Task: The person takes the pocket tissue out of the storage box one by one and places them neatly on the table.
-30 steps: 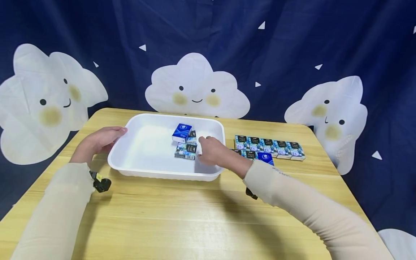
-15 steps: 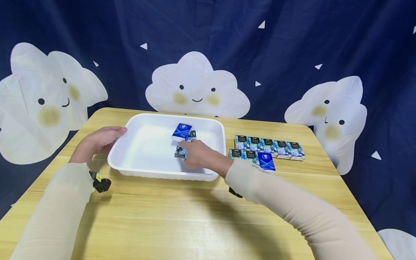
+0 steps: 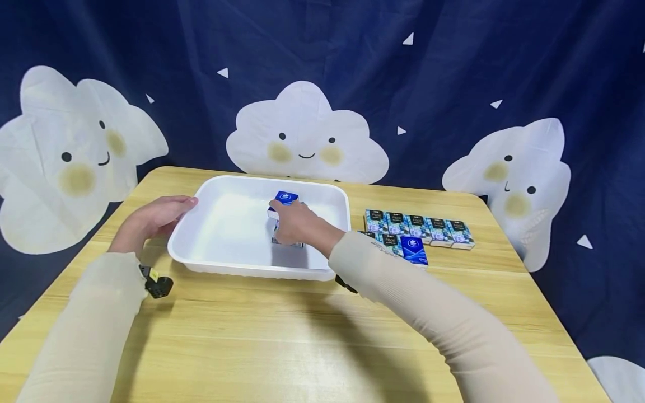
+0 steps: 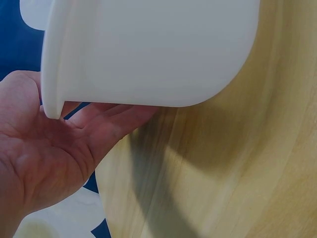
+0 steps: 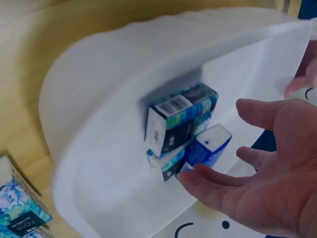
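Observation:
In the head view, a white plastic tub (image 3: 221, 226) stands on the table, with my left hand (image 3: 163, 215) at its left end. The left wrist view shows that thumb up at the rim and the fingers stretched beneath. My right hand (image 3: 298, 221) is over the tub's right half, partly hiding the packs there. In the right wrist view its fingers and thumb are spread, close to a blue tissue pack (image 5: 210, 146); whether a fingertip touches it I cannot tell. Beside that pack lie a floral tissue pack (image 5: 183, 119) and a second floral pack (image 5: 168, 163), partly covered.
To the tub's right, a row of several floral tissue packs (image 3: 418, 228) lies on the wooden table (image 3: 242, 341). In front of it is a shorter row with a floral pack (image 3: 390, 242) and a blue pack (image 3: 414, 250). A dark blue cloud-print curtain (image 3: 428, 67) hangs behind.
My right hand has moved left across the tub, from its right side to the blue pack, and now covers most of the floral packs. The left hand stays at the rim.

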A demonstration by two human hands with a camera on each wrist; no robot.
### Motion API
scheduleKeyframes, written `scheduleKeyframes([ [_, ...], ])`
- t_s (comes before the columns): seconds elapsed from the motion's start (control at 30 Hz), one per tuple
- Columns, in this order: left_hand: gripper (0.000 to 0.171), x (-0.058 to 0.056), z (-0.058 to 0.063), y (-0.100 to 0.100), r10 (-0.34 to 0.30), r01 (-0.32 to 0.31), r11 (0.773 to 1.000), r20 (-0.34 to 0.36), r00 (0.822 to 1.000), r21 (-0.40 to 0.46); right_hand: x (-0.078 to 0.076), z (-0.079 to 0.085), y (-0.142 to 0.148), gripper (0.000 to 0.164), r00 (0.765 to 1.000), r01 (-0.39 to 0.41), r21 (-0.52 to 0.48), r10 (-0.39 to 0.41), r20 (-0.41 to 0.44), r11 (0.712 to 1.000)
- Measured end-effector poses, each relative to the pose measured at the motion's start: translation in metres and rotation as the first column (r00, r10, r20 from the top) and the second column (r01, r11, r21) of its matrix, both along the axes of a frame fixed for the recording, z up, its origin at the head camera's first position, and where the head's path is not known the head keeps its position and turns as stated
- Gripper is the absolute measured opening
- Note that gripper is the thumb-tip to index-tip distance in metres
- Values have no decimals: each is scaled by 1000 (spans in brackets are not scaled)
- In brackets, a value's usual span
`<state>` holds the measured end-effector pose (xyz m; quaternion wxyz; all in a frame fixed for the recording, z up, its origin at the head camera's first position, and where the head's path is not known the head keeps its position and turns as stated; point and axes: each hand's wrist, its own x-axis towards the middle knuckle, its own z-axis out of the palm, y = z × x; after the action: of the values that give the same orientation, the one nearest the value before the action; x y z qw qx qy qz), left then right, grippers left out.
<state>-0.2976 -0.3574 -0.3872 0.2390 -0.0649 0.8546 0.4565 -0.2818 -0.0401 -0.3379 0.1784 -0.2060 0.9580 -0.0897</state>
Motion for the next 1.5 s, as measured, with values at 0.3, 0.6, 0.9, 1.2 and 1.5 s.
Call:
scheduleKeyframes([
  [0.3,77,-1,0,0,8,-8,1000,14,1000,-14,-13,-2,-12,73,997,-3,34,5,-75,999],
  [0.6,76,-1,1,-1,12,-12,1000,16,1000,-13,-18,-4,-22,70,999,31,6,-31,-41,1000],
  [0.9,76,-1,1,0,12,-11,1000,18,1000,-7,-22,-10,-22,69,999,34,73,-34,-7,997],
  [1.2,77,-2,-1,-1,19,-18,1000,16,1000,-15,-23,-11,-19,67,1000,18,75,-19,10,997],
  [1.5,76,-2,-1,-2,15,-15,1000,16,1000,-19,-24,-4,-15,65,999,-23,48,21,46,999],
])
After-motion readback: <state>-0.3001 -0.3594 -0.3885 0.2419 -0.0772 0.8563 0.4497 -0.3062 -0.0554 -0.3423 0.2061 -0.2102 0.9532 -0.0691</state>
